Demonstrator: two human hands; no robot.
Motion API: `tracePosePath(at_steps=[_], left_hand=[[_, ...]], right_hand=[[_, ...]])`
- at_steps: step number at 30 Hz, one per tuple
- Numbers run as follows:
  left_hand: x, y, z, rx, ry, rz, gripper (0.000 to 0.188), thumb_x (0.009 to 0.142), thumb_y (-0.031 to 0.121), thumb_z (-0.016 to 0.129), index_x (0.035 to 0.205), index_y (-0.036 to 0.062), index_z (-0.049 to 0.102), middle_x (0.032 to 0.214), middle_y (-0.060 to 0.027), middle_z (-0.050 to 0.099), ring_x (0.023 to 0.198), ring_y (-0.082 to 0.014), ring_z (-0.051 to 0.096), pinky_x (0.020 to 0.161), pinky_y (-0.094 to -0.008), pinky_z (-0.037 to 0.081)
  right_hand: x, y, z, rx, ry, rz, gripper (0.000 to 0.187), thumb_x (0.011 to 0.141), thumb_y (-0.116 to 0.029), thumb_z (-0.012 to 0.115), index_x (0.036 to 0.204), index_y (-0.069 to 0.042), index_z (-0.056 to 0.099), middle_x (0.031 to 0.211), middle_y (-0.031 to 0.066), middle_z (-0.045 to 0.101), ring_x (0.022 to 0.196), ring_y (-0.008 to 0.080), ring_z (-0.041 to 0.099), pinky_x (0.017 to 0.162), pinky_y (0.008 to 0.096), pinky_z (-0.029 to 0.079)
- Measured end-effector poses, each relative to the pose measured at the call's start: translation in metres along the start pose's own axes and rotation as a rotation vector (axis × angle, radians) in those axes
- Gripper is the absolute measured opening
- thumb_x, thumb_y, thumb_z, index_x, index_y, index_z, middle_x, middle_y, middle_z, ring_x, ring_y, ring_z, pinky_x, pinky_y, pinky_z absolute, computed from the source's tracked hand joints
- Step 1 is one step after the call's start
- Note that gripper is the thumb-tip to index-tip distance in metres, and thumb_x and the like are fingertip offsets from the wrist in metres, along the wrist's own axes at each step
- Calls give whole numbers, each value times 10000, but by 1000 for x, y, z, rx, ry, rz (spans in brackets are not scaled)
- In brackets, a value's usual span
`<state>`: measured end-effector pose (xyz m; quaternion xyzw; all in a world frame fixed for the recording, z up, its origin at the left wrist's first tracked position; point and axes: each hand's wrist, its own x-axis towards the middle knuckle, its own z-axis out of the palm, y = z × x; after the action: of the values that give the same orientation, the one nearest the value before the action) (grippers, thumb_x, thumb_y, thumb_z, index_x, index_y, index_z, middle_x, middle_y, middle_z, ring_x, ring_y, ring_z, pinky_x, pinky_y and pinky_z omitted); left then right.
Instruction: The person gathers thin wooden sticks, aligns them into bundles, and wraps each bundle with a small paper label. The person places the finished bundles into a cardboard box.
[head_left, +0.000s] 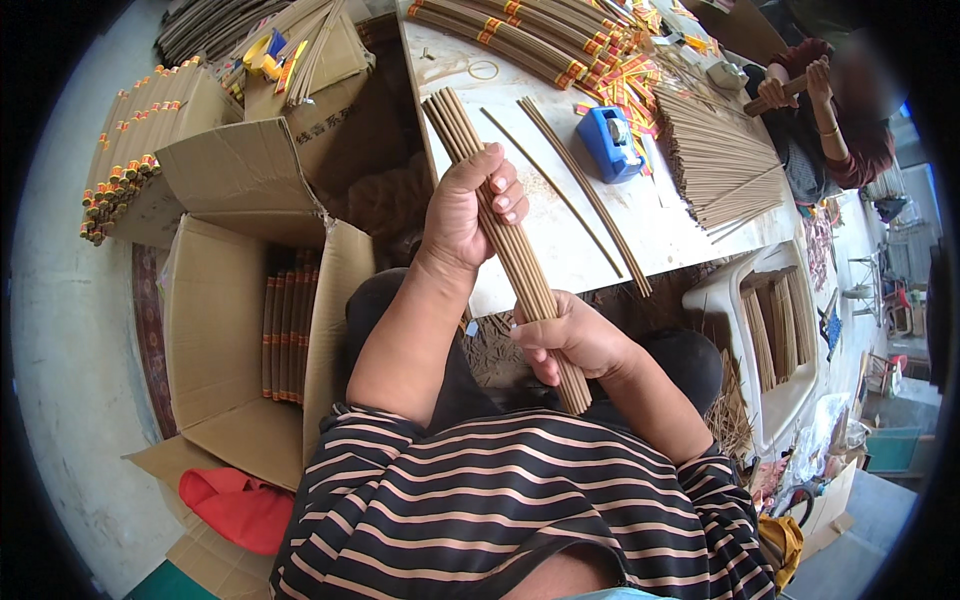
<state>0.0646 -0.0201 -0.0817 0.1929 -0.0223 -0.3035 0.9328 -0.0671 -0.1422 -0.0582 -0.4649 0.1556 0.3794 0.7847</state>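
White table (670, 235) top fills the space in front of the person, with dusty brown marks on it. Red and yellow paper labels (635, 85) lie in a messy heap near a blue tape holder (607, 150), and their print is too small to read. More bright labels wrap the long stick bundles (500, 35) at the far side. On the left, a brown box (350, 165) has dark writing on its side. Nearer, an open cardboard box (210, 330) holds brown rolls (290, 330) with orange-red bands, packed side by side. On the right, a white tub (765, 420) has more brown sticks (780, 325) inside.

The person's left hand (465, 205) is wrapped around the upper part of a bundle of thin brown sticks (515, 250), and the right hand (572, 335) grips it near the low end. This bundle is held at a slant, its top over the table and its bottom close to the striped shirt (500, 480). A few loose sticks (590, 200) lie on the table beside it. Past the right side, another person's hands (820, 80) hold a brown bundle (768, 100) too
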Motion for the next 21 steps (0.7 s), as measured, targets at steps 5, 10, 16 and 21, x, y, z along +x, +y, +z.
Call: tracePosePath(at_steps=[5, 10, 16, 21], left_hand=[[0, -8, 8, 259, 323, 143, 195, 846, 160, 587, 691, 119, 476, 568, 16, 446, 455, -81, 406, 429, -240, 365], [0, 2, -4, -55, -37, 3, 181, 866, 181, 585, 743, 82, 497, 580, 15, 441, 470, -81, 408, 437, -232, 359], [-3, 9, -8, -129, -322, 58, 165, 881, 202, 564, 762, 107, 500, 564, 22, 423, 447, -85, 401, 419, -240, 346], [-5, 11, -6, -25, -278, 131, 139, 877, 202, 565, 773, 118, 525, 583, 13, 468, 464, -100, 456, 437, -252, 392]], right_hand=[[11, 4, 2, -545, 356, -161, 190, 790, -70, 595, 900, 14, 466, 612, 31, 499, 442, 103, 496, 403, 226, 425], [2, -2, 3, -268, 157, -79, 189, 774, -57, 628, 857, -9, 465, 571, 27, 492, 401, 101, 479, 380, 219, 407], [-2, -7, 16, -359, 183, -101, 177, 776, -57, 633, 829, -25, 467, 557, 26, 491, 417, 109, 495, 394, 216, 406], [3, 1, 16, -930, 475, -296, 213, 797, -116, 627, 875, 17, 480, 637, 71, 530, 534, 158, 543, 499, 287, 443]])
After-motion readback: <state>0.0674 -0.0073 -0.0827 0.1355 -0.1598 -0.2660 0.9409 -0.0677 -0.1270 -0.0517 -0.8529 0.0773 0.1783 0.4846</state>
